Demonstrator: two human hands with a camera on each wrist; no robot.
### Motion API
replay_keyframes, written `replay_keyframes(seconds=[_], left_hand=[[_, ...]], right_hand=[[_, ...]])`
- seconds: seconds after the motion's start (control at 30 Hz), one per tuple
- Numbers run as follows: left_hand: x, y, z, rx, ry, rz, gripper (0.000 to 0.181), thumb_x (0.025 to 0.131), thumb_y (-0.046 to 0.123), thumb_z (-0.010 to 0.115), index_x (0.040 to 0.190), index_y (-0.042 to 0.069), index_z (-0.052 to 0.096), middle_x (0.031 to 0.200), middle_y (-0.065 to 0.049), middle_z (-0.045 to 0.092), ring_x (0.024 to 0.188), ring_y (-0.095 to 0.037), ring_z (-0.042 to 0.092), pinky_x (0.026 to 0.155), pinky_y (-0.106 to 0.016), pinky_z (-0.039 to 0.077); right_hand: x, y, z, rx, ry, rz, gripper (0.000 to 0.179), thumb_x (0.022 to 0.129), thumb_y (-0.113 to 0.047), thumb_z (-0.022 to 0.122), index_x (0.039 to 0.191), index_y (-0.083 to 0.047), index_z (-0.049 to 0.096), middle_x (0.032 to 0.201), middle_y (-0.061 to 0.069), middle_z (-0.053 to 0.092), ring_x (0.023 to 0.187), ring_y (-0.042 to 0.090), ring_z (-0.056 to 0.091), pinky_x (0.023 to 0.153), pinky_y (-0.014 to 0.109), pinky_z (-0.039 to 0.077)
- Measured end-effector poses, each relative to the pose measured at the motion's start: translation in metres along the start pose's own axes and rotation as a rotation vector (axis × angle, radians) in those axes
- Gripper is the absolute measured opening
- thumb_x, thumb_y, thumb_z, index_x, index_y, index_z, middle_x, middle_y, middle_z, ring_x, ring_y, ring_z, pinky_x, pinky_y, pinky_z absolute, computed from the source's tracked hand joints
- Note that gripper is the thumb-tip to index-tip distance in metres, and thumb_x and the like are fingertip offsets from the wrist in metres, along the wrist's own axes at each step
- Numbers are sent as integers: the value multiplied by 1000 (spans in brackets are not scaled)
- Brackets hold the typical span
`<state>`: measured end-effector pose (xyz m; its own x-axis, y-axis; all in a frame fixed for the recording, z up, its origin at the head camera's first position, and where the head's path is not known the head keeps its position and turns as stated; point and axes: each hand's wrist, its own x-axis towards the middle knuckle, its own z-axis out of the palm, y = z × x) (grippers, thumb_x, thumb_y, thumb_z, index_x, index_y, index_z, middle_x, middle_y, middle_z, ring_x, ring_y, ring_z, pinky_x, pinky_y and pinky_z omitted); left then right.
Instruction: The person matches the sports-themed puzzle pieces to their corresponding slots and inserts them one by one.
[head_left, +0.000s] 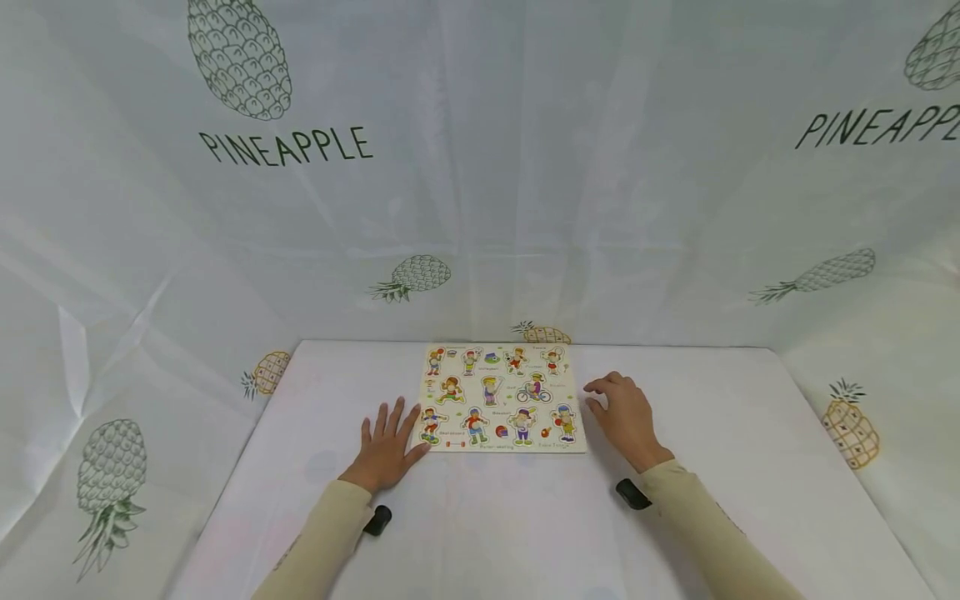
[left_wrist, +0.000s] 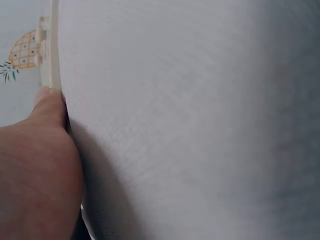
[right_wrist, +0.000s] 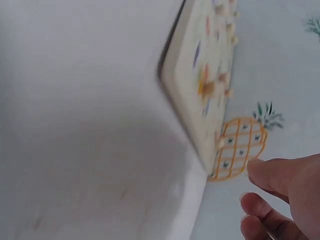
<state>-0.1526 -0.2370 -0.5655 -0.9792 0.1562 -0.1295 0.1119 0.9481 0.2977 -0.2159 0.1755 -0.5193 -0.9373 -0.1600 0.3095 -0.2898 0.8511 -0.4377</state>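
A cream peg puzzle board (head_left: pixel 498 421) with cartoon sports figures lies flat on the table, toward its back edge. Small knobs rise from its pieces in the right wrist view. My left hand (head_left: pixel 386 450) lies with fingers spread at the board's left edge, and its thumb (left_wrist: pixel 48 107) is right at the board's front edge. Beyond the right edge, my right hand (head_left: pixel 624 418) is held with loosely bent fingers and nothing in them. Thumb and fingertips (right_wrist: pixel 255 204) stand a little apart, off the board.
The table (head_left: pixel 495 525) has a white cloth, and a white curtain (head_left: pixel 600 208) printed with pineapples hangs behind and at both sides. A black wrist device (head_left: pixel 633 493) sits at the right sleeve, another black device (head_left: pixel 378 521) at the left.
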Motion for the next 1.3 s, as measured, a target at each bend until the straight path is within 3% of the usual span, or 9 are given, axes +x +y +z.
replay_keyframes(seconds=[0.3,0.6,0.7,1.0,1.17,1.3], left_hand=[[-7,0,-5,-86,9,28,82,107,62,46,165,5,30,174,-28,11,158,-58,4,121,-78,0],[-8,10,-18,-52,-40,-16,73,108,41,58,164,3,32,173,-29,14,158,-58,7,120,-79,4],[-8,13,-20,-46,-59,-28,73,109,41,56,165,4,30,174,-28,13,158,-57,5,121,-79,3],[-6,8,-13,-75,-10,0,74,108,45,55,164,2,32,173,-29,15,158,-58,5,120,-79,0],[-8,-1,-6,-77,14,15,76,109,49,51,165,3,28,173,-28,15,158,-57,6,120,-79,1],[-11,-9,-5,-78,63,43,73,111,44,49,163,-1,29,170,-30,24,155,-59,16,118,-81,9]], right_hand=[[-19,43,-17,-24,26,33,19,87,0,83,106,-1,79,98,16,70,87,37,63,71,51,52],[-31,72,-30,-50,27,70,18,88,-1,81,106,1,79,98,20,70,87,41,64,70,54,52],[-34,78,-34,-57,23,78,18,88,-1,81,106,1,79,98,21,70,86,41,64,69,54,53],[-39,92,-39,-72,63,68,19,86,0,83,104,2,78,95,22,71,82,41,65,65,54,53],[-41,99,-39,-66,89,22,21,87,-2,83,106,4,77,100,26,71,89,46,66,75,61,53],[-43,106,-40,-51,93,-33,28,89,-6,83,111,7,75,109,31,70,97,52,66,83,67,51]])
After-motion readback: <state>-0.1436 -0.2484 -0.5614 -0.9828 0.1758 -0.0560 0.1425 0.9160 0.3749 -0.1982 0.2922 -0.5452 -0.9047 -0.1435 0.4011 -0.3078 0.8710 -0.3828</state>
